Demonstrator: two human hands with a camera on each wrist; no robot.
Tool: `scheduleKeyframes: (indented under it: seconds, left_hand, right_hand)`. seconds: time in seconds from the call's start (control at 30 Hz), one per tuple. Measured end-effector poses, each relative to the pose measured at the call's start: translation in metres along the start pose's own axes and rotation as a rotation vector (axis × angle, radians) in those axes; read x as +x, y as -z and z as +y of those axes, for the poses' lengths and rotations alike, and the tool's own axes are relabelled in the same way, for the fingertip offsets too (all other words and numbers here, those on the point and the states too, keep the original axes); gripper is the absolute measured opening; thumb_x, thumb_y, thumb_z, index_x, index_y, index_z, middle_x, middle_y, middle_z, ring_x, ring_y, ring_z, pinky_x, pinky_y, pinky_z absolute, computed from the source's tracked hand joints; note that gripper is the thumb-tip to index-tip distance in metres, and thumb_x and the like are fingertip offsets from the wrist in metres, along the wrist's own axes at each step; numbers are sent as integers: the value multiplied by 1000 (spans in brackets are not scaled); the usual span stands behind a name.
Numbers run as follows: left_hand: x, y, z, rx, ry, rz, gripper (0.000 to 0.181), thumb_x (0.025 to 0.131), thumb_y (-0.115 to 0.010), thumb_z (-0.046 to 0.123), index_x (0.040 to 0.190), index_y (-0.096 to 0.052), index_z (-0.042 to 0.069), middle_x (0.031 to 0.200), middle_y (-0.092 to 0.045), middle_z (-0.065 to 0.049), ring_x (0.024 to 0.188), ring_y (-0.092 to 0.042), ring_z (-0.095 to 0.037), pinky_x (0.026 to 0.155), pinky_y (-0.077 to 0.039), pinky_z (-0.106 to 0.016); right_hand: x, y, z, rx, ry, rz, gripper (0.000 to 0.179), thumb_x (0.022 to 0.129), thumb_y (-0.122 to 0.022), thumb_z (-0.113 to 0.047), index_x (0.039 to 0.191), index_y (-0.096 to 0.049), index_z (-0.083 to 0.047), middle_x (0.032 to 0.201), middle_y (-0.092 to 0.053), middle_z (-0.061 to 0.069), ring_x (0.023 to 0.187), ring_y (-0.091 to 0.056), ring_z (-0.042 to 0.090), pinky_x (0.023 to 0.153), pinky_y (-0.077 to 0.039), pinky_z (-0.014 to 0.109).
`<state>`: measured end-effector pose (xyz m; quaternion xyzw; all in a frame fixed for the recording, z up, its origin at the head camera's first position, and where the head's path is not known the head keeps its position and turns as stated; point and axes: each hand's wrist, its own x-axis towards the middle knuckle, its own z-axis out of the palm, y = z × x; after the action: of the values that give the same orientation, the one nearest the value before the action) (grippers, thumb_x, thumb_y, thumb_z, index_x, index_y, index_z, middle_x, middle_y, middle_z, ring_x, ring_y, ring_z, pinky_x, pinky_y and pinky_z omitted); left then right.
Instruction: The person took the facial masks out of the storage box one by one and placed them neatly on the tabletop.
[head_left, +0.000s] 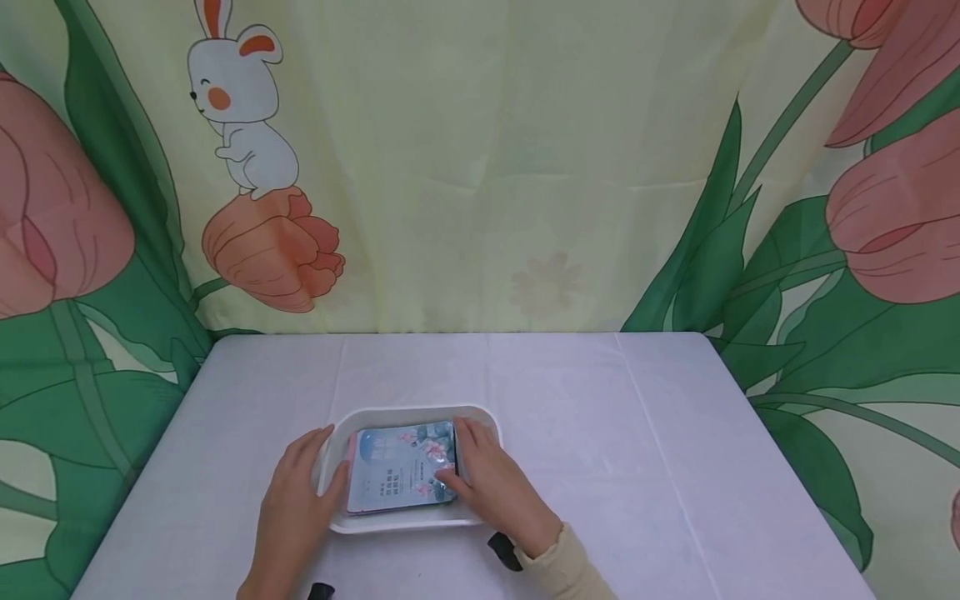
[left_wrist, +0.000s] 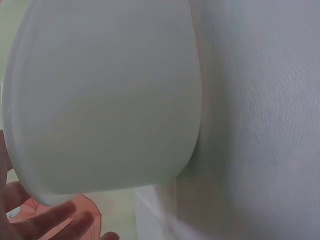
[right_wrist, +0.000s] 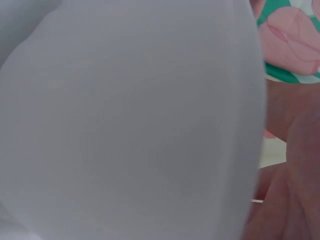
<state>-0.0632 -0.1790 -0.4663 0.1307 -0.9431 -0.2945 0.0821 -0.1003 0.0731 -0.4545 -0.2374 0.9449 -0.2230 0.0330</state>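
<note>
A white plastic tray (head_left: pixel 411 525) with rounded corners holds flat, light-blue packets (head_left: pixel 397 479) with pink flowers and dark lettering, apparently in a stack; a pinkish edge shows at the left. My left hand (head_left: pixel 292 492) is at the tray's left rim, fingers extended and thumb beside the packets. In the left wrist view, fingers (left_wrist: pixel 50 218) spread past the tray's corner. At the right end of the packets, my right hand (head_left: pixel 491 475) reaches over the rim and grips them, thumb on the printed face. The tray wall (right_wrist: pixel 135 125) fills much of the right wrist view.
The tray stands on a table with a white cloth (head_left: pixel 600 467), marked by fold lines. Behind it hangs a cloth backdrop (head_left: pixel 480 167) printed with tulips and a white rabbit. Black bands (head_left: pixel 505 551) show near both wrists.
</note>
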Motion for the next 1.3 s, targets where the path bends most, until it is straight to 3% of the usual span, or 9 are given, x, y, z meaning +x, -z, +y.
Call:
scheduleKeyframes:
  seconds: [0.23,0.63,0.9,1.0,1.3]
  left_hand:
    - [7,2,-9,-99,15,-38,61,93,-68,20,149,-43,13,143,-49,-16,123,-57,-37,90,-56,-50]
    - [15,3,-26,-256,132,-155,58,96,-63,20,150,-42,14,137,-57,-19,123,-58,-38,97,-52,-50]
    - [19,6,-40,-428,187,-266,52,97,-64,27,145,-49,18,137,-58,-20,124,-59,-36,85,-60,-33]
    - [20,6,-44,-475,212,-286,52,96,-66,31,145,-50,20,137,-57,-19,123,-60,-35,80,-60,-29]
    - [21,2,-47,-503,224,-286,53,95,-67,32,144,-50,21,137,-58,-18,122,-61,-33,78,-60,-26]
  right_hand:
    - [1,-5,-4,-27,24,8,78,96,-62,-43,152,-31,1,150,-41,18,136,-44,24,110,-44,40]
    - [3,-13,-6,-65,51,9,80,94,-66,-41,151,-31,2,149,-42,18,135,-46,25,109,-45,40]
    - [7,-16,-7,-81,42,0,79,94,-66,-41,151,-33,2,148,-44,19,133,-47,26,108,-46,39]
    - [9,-17,-6,-76,31,-7,78,94,-67,-40,151,-33,2,148,-44,19,133,-47,26,108,-46,40]
    - [11,-21,-4,-82,19,-18,78,92,-70,-36,150,-34,1,147,-45,17,132,-47,26,109,-45,40]
